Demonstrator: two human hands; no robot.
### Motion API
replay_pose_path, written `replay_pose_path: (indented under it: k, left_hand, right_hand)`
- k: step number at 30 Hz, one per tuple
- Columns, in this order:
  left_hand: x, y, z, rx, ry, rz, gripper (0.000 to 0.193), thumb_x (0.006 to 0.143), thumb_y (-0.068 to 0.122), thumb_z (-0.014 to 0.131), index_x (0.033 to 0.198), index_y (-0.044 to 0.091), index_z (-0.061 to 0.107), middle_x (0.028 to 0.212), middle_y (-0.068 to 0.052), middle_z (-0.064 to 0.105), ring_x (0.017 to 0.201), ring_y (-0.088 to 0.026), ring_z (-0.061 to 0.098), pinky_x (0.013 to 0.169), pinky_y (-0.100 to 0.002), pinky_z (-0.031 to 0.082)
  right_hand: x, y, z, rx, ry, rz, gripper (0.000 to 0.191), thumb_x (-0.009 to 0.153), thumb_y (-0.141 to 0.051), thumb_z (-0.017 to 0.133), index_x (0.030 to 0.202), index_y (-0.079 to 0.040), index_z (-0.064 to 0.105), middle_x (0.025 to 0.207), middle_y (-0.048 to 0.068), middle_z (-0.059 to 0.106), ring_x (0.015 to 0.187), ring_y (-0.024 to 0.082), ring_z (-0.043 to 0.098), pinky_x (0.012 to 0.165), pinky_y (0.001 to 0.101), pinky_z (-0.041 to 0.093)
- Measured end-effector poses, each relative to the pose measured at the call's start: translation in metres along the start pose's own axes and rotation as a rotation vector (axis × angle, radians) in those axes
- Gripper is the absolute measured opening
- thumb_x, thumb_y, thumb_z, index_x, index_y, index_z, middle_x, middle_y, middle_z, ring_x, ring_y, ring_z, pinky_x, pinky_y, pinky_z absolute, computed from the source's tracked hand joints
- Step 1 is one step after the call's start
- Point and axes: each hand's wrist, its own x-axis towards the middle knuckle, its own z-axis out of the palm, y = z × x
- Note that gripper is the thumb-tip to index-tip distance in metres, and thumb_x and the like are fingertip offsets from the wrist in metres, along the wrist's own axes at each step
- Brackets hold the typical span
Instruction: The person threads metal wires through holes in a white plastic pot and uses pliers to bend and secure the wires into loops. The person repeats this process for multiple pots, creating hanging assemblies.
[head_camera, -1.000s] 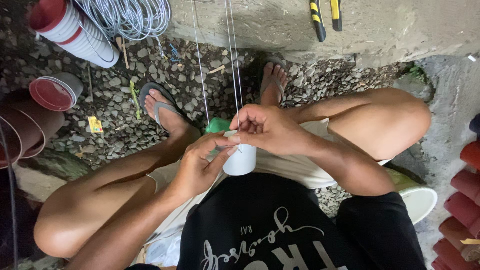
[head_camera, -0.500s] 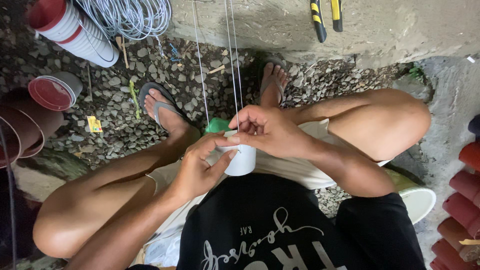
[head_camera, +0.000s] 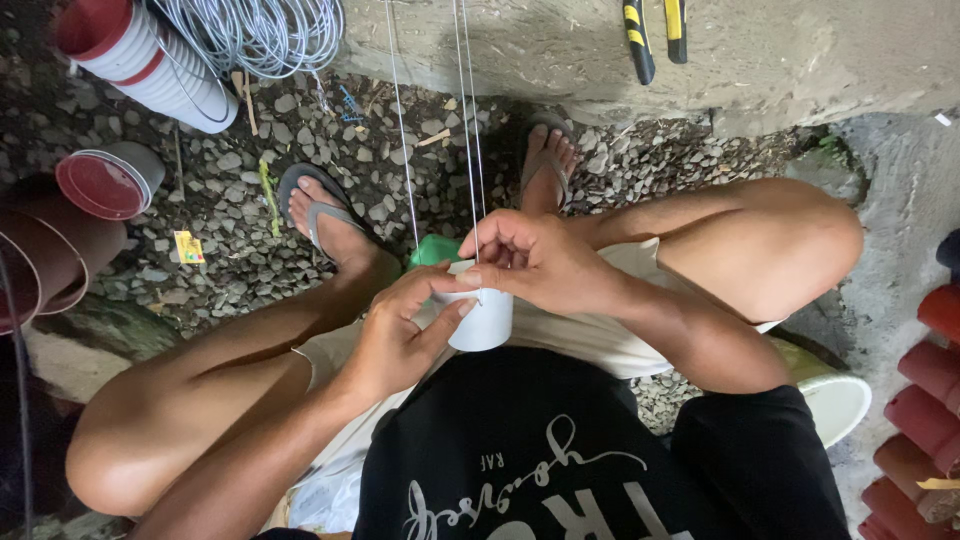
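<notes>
Head view looks down on a seated person whose two hands meet above the lap. The left hand (head_camera: 400, 335) comes up from below, fingers curled, and its thumb presses against the side of a small white cup (head_camera: 480, 318), so it grips the cup from the left. The right hand (head_camera: 535, 258) is bent over the rim of the cup; its fingertips are pinched together at the place where thin white strings (head_camera: 466, 120) come down to the cup. The cup is held between the knees, just in front of the black shirt (head_camera: 540, 450).

Compared with half a second ago, the hands and the cup keep almost the same position; only the left thumb lies a little closer on the cup.

The ground is grey gravel (head_camera: 230, 220), and both feet in sandals rest on it. A stack of red-and-white cups (head_camera: 140, 55) and a coil of white wire (head_camera: 255, 30) lie at the top left. Yellow-and-black pliers (head_camera: 655, 30) lie on a concrete slab (head_camera: 800, 60). Dark red pipes (head_camera: 925, 400) are at the right edge.
</notes>
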Motion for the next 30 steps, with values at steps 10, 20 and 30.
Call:
replay_pose_path:
  k: [10,20,30]
  left_hand:
    - [-0.002,0.000,0.002,0.007,0.022,-0.058,0.020,0.092,0.005,0.075,0.111,0.002,0.069,0.111,-0.013,0.074,0.108,-0.025,0.073,0.102,-0.037,0.053]
    - [-0.002,-0.022,0.012,-0.038,0.019,-0.105,0.016,0.089,0.010,0.079,0.098,0.002,0.070,0.100,-0.008,0.077,0.098,-0.016,0.074,0.123,-0.045,0.037]
    - [-0.001,-0.029,0.004,-0.115,-0.065,-0.164,0.010,0.092,0.007,0.076,0.099,0.002,0.071,0.096,-0.004,0.077,0.094,-0.012,0.072,0.125,-0.048,0.024]
  right_hand:
    - [0.000,0.006,0.003,-0.008,0.035,0.006,0.026,0.097,-0.017,0.075,0.116,-0.004,0.064,0.089,-0.004,0.064,0.076,0.000,0.055,0.065,0.0174,0.046]
    - [-0.004,-0.015,0.017,-0.398,0.201,-0.138,0.042,0.093,-0.018,0.077,0.125,0.002,0.058,0.092,0.004,0.068,0.076,0.010,0.064,0.067,0.0252,0.053]
    - [-0.066,-0.120,-0.007,0.002,0.004,-1.106,0.032,0.094,-0.012,0.073,0.118,0.001,0.057,0.108,0.016,0.064,0.089,0.023,0.064,0.072,0.0304,0.052]
